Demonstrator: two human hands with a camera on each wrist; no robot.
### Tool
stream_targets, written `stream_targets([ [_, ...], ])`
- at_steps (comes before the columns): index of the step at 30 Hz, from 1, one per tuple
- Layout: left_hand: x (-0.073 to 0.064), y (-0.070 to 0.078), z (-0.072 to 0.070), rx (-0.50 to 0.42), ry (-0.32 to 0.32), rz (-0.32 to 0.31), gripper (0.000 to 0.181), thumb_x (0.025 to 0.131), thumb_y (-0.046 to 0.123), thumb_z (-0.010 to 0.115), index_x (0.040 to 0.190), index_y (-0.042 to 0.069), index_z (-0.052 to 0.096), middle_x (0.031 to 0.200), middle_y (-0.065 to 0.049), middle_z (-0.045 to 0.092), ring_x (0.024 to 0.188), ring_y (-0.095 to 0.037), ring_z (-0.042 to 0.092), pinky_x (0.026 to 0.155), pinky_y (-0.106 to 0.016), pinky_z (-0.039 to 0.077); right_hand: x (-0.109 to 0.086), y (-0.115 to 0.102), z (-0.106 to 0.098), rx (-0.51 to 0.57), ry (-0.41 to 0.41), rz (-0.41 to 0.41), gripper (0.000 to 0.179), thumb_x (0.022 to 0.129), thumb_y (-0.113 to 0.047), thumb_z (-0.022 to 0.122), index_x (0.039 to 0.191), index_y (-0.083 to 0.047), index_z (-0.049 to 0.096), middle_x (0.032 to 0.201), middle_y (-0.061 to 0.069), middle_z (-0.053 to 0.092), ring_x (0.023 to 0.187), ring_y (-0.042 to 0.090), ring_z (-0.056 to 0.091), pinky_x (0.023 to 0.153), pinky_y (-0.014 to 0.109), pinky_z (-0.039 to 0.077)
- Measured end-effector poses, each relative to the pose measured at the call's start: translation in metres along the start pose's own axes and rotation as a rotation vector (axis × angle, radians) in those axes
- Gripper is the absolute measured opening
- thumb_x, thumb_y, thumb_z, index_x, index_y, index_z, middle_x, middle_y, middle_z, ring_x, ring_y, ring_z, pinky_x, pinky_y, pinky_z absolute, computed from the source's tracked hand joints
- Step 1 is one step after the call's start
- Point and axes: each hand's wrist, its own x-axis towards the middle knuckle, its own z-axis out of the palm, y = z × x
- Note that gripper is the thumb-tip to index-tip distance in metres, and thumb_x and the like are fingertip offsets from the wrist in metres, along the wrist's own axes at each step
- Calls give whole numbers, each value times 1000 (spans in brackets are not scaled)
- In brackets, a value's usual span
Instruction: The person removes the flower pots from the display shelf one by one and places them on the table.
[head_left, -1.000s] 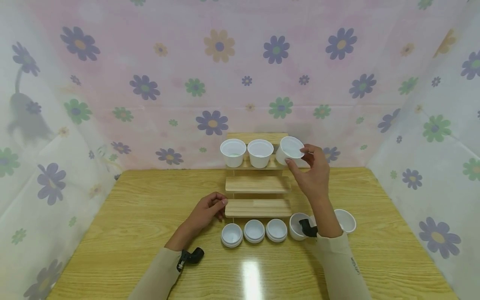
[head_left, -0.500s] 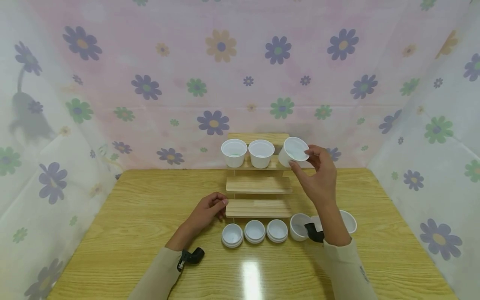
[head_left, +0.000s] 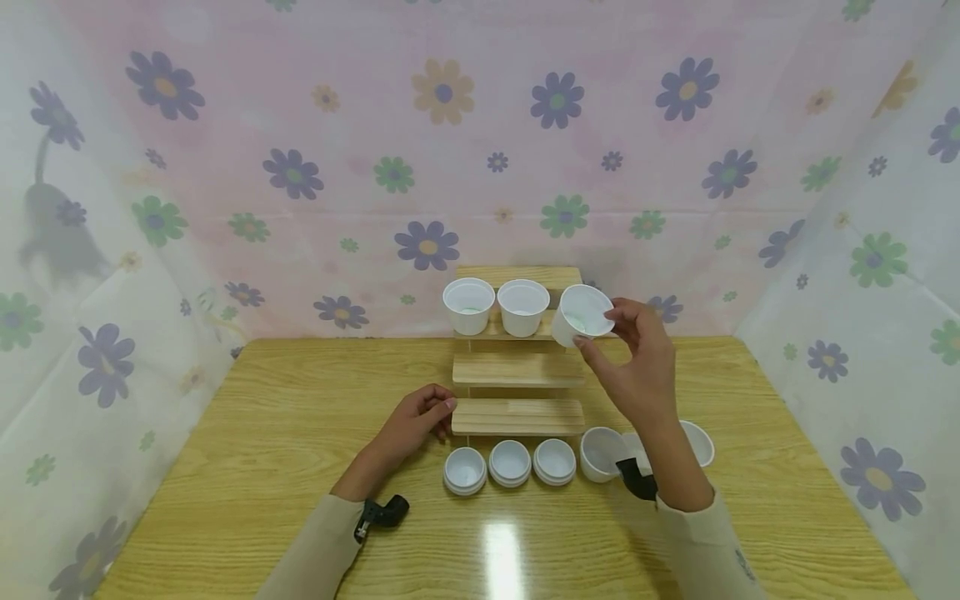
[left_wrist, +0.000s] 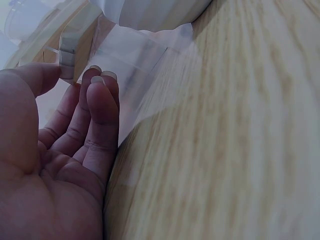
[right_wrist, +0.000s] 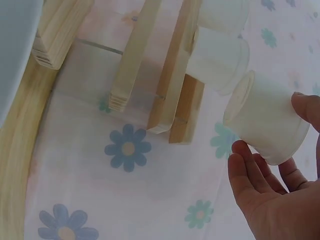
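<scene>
My right hand (head_left: 641, 358) pinches a white plastic cup (head_left: 566, 327) between thumb and fingers, near the right end of a tiered wooden stand (head_left: 517, 369). The cup is tilted; in the right wrist view its base is apart from the boards (right_wrist: 172, 75). Two similar cups, a left one (head_left: 468, 321) and a middle one (head_left: 522, 322), stand upright on an upper tier. My left hand (head_left: 416, 421) holds the left end of the lowest board (head_left: 517, 417). In the left wrist view the thumb (left_wrist: 47, 77) touches the board end and the fingers curl below.
Three small white bowls, among them a left one (head_left: 464, 483), line the table (head_left: 300, 467) before the stand. Right of them stand a larger white cup (head_left: 596, 458) and another white cup (head_left: 697, 443), with the right forearm over that area. Flowered cloth (head_left: 480, 183) encloses the back and sides.
The held cup and my right hand first shifted slightly right, then came down a little and back left. My left hand has stayed on the stand.
</scene>
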Motion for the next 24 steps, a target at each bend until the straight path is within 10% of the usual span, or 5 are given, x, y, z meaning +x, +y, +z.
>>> stream_targets([
  [24,0,-1,0,-3,-3,-3,29,113,26,57,126,1,62,90,-14,67,78,-25,67,70,-36,62,-36,-25,9,45,-224,-59,45,81,3,91,112,0,59,133,12,63,120,27,64,107,24,52],
])
